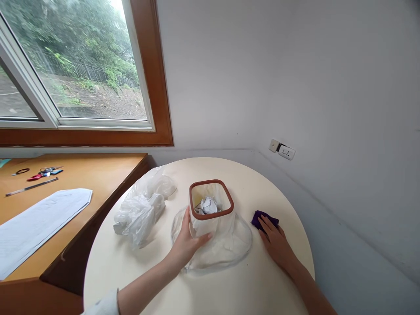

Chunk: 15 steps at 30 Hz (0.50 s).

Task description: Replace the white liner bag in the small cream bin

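A small trash bin [230, 200] with a brown square rim stands on the round table, lined with a clear plastic bag [229, 249] whose skirt spreads around its base. Crumpled white paper [209, 205] lies inside the bin. My left hand [187, 240] wraps the bin's near left corner, thumb along the front and fingers on the left side. To the right, my right hand [274, 240] presses a folded dark purple cloth [257, 218] against the tabletop, its fingers lying over the cloth. The cloth's underside is hidden.
The cream round table [226, 297] also bears a crumpled white plastic bag [141, 214] at left. A wooden desk [108, 168] adjoins it, with paper sheets [46, 223], a pen [31, 187] and keys [47, 171]. Walls with a power socket [286, 152] stand behind.
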Each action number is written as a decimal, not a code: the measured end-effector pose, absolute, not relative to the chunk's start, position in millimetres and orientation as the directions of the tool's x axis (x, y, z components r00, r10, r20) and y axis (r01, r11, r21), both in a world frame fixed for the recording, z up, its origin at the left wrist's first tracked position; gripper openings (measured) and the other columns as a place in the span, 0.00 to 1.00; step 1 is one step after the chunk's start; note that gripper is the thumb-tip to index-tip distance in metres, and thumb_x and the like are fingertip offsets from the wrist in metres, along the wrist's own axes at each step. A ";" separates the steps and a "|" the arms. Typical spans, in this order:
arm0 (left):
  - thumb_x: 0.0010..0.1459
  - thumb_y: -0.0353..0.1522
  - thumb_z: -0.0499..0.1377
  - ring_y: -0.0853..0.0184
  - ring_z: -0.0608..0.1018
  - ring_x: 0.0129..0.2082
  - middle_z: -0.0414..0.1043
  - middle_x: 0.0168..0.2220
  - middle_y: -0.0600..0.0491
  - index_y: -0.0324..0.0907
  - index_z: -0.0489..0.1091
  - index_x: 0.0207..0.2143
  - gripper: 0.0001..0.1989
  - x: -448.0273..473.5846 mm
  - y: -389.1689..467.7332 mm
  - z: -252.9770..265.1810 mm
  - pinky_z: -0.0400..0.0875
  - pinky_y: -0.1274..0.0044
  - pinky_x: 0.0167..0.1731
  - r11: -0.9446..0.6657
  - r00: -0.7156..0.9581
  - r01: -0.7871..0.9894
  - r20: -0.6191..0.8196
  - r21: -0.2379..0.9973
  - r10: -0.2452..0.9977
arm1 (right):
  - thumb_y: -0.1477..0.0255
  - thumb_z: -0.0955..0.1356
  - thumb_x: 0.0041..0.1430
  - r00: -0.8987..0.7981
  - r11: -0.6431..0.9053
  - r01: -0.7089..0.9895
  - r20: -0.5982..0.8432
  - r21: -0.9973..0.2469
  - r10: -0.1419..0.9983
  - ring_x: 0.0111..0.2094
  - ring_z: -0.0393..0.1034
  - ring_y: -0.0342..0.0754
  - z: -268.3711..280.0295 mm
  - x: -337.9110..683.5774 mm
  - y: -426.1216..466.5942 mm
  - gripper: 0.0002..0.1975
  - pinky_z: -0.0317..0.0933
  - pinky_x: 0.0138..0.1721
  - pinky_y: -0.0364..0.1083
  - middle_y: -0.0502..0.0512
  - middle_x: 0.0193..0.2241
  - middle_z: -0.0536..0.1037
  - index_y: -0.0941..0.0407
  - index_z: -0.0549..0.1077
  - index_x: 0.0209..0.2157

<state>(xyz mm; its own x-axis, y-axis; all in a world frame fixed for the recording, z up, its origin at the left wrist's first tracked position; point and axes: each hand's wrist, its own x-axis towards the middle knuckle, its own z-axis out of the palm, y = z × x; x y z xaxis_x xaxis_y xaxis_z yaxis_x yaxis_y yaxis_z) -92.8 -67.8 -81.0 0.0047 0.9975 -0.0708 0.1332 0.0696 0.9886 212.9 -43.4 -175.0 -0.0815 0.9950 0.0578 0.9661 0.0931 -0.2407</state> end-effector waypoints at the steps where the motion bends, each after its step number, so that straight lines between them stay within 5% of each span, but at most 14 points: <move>1: 0.45 0.38 0.65 0.55 0.54 0.61 0.45 0.63 0.48 0.51 0.36 0.62 0.50 -91.1 -65.7 -79.8 0.54 0.65 0.57 0.046 0.020 0.129 -0.049 0.991 0.999 | 0.63 0.50 0.63 -0.080 0.093 0.967 0.062 -0.237 0.995 0.62 0.43 0.49 -175.6 212.8 -43.0 0.27 0.40 0.60 0.56 0.52 0.62 0.52 0.57 0.51 0.61; 15: 0.47 0.34 0.63 0.56 0.66 0.54 0.57 0.57 0.46 0.50 0.44 0.60 0.41 -73.8 -40.7 -84.8 0.63 0.64 0.51 -0.102 0.000 0.235 0.105 0.967 0.995 | 0.64 0.50 0.63 -0.081 0.101 0.969 0.099 -0.223 0.992 0.61 0.47 0.50 -172.4 211.5 -46.3 0.26 0.41 0.59 0.57 0.55 0.61 0.54 0.58 0.53 0.60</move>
